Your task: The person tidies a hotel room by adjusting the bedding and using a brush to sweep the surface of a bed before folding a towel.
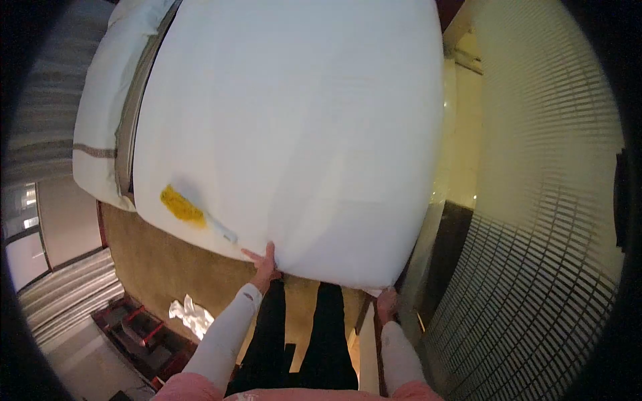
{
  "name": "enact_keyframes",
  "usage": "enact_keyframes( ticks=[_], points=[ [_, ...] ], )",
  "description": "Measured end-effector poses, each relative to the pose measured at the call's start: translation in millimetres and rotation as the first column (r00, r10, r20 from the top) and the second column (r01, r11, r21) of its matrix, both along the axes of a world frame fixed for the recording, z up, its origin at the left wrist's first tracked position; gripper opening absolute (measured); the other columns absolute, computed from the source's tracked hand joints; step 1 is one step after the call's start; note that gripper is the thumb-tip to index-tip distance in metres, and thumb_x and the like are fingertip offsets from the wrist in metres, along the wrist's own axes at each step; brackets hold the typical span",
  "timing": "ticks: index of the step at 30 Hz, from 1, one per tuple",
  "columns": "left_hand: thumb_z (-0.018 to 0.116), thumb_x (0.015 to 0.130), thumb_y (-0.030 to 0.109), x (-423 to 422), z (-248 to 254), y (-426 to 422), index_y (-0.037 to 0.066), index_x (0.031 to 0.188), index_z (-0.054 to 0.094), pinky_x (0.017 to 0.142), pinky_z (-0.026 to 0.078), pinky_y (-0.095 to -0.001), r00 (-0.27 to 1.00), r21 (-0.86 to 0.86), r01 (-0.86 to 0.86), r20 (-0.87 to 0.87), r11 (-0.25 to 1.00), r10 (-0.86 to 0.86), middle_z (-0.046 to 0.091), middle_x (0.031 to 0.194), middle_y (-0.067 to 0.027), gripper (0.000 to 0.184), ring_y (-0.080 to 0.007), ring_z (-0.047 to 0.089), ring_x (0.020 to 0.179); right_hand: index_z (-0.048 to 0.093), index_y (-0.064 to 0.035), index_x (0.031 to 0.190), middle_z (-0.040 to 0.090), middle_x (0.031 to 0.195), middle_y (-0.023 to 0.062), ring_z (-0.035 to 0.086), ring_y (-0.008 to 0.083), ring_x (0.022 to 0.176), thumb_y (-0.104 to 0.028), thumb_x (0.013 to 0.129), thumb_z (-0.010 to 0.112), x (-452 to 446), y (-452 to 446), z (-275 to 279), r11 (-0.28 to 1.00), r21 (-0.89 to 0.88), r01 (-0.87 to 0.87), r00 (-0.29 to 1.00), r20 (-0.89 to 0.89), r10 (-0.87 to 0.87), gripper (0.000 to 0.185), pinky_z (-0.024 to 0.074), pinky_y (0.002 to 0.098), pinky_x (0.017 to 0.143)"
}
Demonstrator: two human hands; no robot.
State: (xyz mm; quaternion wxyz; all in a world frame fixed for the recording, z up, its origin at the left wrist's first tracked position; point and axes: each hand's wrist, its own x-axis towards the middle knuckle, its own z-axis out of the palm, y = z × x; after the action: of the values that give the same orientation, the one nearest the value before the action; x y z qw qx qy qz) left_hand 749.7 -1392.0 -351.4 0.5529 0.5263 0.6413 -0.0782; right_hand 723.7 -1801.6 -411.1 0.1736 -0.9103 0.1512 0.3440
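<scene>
The white sheet [301,134] covers the bed [422,227], its near corner at the person's right hand [386,306], whose fingers appear to pinch the fabric; their exact grip cannot be told. The left hand [265,262] touches the near edge, fingers spread. Good handling here calls for an even pull at the corner, with the left palm steadying the edge so wrinkles do not gather. The yellow brush [182,206] lies on the sheet, left of that hand; crumpled white cloth [192,315] rests on the floor [147,234].
</scene>
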Motion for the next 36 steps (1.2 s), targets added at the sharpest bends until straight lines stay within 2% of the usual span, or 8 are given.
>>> enact_keyframes(
  ticks=[3, 6, 11, 16, 27, 29, 32, 36],
  points=[
    [0.067, 0.078, 0.049, 7.3, 23.3, -2.2, 0.021, 0.131, -0.039, 0.098, 0.035, -0.0524, 0.997, -0.029, 0.083, 0.002, 0.996, -0.083, 0.019, 0.142, -0.0262, 0.122, -0.0366, 0.035, 0.122, 0.061, 0.0014, 0.095, 0.061, 0.083, 0.0183, 0.056, 0.0357, 0.073, -0.022, 0.092, 0.043, 37.1, 15.6, 44.6, 1.000, -0.019, -0.004, 0.988, -0.156, 0.001, 0.029, 0.0487, 0.0424, 0.069],
    [0.070, 0.073, 0.052, -9.6, -22.8, 12.8, 0.019, 0.130, -0.041, 0.102, 0.031, -0.0514, 0.980, 0.142, 0.134, 0.130, 0.981, -0.152, 0.014, 0.143, -0.0275, 0.129, -0.0383, 0.031, 0.125, 0.061, 0.0010, 0.096, 0.062, 0.087, 0.0165, 0.056, 0.0383, 0.091, -0.028, 0.093, 0.039, -35.0, -47.8, -136.2, 0.690, 0.191, -0.698, 0.708, 0.329, 0.625, 0.036, 0.0466, 0.0444, 0.081],
    [0.070, 0.069, 0.059, -18.2, -45.5, 8.7, 0.013, 0.129, -0.041, 0.108, 0.020, -0.0519, 0.924, -0.051, 0.334, -0.177, 0.941, -0.338, -0.003, 0.146, -0.0302, 0.135, -0.0421, 0.012, 0.135, 0.058, -0.0058, 0.109, 0.058, 0.101, 0.0163, 0.052, 0.0381, 0.099, -0.026, 0.087, 0.049, 131.3, 118.3, 39.4, 0.516, 0.403, -0.756, 0.611, 0.154, 0.776, 0.031, 0.0378, 0.0487, 0.090],
    [0.062, 0.082, 0.044, -73.9, -28.0, 32.2, 0.010, 0.142, -0.015, 0.107, 0.027, -0.0412, 0.784, 0.210, 0.507, 0.290, 0.836, -0.549, 0.014, 0.147, -0.0250, 0.103, -0.0337, 0.029, 0.131, 0.037, -0.0142, 0.138, 0.038, 0.140, 0.0128, 0.038, 0.0358, 0.125, -0.032, 0.091, 0.051, 322.9, 242.1, 86.1, 0.537, -0.369, -0.759, 0.141, 0.712, 0.688, 0.053, 0.0317, 0.0496, 0.100],
    [0.052, 0.091, 0.021, -352.8, 1.6, 48.5, 0.007, 0.141, 0.030, 0.074, 0.047, -0.0306, 0.978, -0.296, 0.208, 0.058, 0.932, -0.200, 0.061, 0.098, -0.0117, 0.057, -0.0177, 0.057, 0.081, 0.049, -0.0122, 0.131, 0.022, 0.143, 0.0278, 0.020, 0.0469, 0.132, -0.043, 0.087, 0.054, -20.8, 195.0, 57.3, 0.421, -0.216, -0.881, 0.414, 0.076, 0.907, 0.054, 0.0324, 0.0528, 0.101],
    [0.052, 0.090, 0.020, -400.0, -9.0, 50.2, 0.005, 0.139, 0.032, 0.072, 0.047, -0.0303, 0.994, -0.295, 0.104, 0.054, 0.950, -0.092, 0.061, 0.093, -0.0130, 0.055, -0.0181, 0.057, 0.077, 0.058, -0.0003, 0.112, 0.043, 0.126, 0.0286, 0.037, 0.0452, 0.120, -0.035, 0.084, 0.061, -17.0, 256.5, 73.5, 0.845, 0.251, -0.471, 0.877, 0.034, 0.479, 0.044, 0.0382, 0.0462, 0.096],
    [0.052, 0.090, 0.020, -448.2, -16.5, 60.4, 0.004, 0.137, 0.036, 0.069, 0.048, -0.0297, 0.994, -0.313, -0.104, 0.006, 0.944, 0.111, 0.061, 0.086, -0.0125, 0.052, -0.0182, 0.057, 0.073, 0.057, 0.0023, 0.102, 0.056, 0.104, 0.0234, 0.048, 0.0415, 0.104, -0.033, 0.083, 0.063, 39.3, 383.0, 115.9, 0.610, -0.097, -0.786, 0.374, 0.712, 0.595, 0.041, 0.0407, 0.0467, 0.087],
    [0.053, 0.089, 0.020, -476.8, -51.7, 63.9, 0.004, 0.126, 0.047, 0.061, 0.047, -0.0301, 0.984, -0.142, -0.175, 0.020, 0.974, 0.180, 0.059, 0.080, -0.0093, 0.041, -0.0166, 0.055, 0.067, 0.054, 0.0018, 0.104, 0.058, 0.096, 0.0209, 0.049, 0.0386, 0.098, -0.032, 0.086, 0.059, 113.9, 498.7, 105.7, 0.507, -0.282, -0.814, 0.145, 0.748, 0.648, 0.039, 0.0407, 0.0475, 0.082]
  ],
)
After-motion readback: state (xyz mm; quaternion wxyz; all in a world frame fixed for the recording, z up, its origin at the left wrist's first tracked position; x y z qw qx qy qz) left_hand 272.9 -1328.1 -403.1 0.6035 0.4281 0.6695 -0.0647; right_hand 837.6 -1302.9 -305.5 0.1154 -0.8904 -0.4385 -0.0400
